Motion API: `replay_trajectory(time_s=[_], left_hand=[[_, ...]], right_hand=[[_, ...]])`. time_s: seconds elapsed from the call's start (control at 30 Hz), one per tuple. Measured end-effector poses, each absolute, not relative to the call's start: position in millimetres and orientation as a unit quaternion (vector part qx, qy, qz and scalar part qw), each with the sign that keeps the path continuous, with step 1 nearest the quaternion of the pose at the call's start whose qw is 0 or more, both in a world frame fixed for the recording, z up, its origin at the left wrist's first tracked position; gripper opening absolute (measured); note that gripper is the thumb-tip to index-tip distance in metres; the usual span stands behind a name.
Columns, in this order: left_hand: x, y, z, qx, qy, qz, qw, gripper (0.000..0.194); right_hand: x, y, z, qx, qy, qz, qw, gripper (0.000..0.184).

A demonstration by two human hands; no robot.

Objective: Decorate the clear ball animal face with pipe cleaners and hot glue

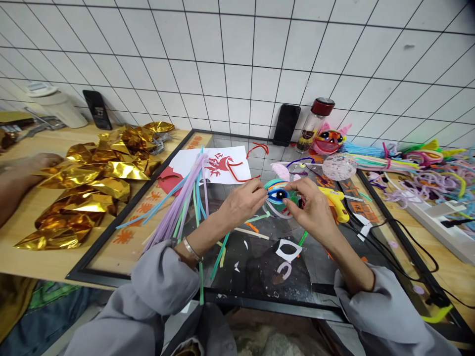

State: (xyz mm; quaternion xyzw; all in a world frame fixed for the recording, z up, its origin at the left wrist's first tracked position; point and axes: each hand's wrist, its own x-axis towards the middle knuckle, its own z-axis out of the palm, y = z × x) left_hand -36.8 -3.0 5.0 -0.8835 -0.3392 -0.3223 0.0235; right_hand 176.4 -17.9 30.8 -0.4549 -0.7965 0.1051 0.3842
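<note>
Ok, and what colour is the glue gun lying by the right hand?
Yellow; the glue gun shows best in the head view.

- The left hand and right hand cover the side edges of the blue eye piece they pinch; the exact contact of the fingers is hidden.
- The yellow glue gun is partly behind the right hand; its far end cannot be made out.
- The purple strands pass over the white sheet, masking part of its red print; the left sleeve hides some lower ends.
- A co-worker's arm is cut off by the left edge; its hand is blurred.
- The white power strip runs out at the right edge; the bottle label is too small to read.
</note>
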Motion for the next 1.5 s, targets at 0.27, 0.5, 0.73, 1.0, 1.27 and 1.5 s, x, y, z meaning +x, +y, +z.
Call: replay_trajectory(time_s=[0.27, 0.5, 0.73, 1.0, 1.27, 1.5], left_hand=[[-35.7, -3.2, 4.7, -0.868, -0.348, -0.355, -0.001, 0.025], [-33.4, 0.7, -4.4, -0.805, -0.360, -0.465, -0.082, 0.014], [-30.9, -0.2, -3.6, -0.786, -0.364, -0.489, -0.102, 0.008], [-29.6, -2.2, -3.9, -0.831, -0.341, -0.440, 0.006, 0.016], [-32.8, -3.4, -0.2, -0.863, -0.333, -0.365, 0.105, 0.019], [-28.7, -4.3, 2.6, -0.833, -0.334, -0.438, -0.058, 0.019]], right_hand=[[177.9, -16.4, 27.5, -0.436, -0.805, 0.109, 0.387, 0.021], [178.9, -15.0, 25.9, -0.431, -0.804, 0.114, 0.394, 0.018], [178.4, -15.6, 25.7, -0.440, -0.802, 0.108, 0.389, 0.018], [178.3, -15.8, 25.3, -0.445, -0.797, 0.114, 0.392, 0.017], [178.5, -15.2, 26.1, -0.439, -0.801, 0.113, 0.391, 0.018], [177.4, -15.7, 25.8, -0.434, -0.801, 0.121, 0.395, 0.018]])
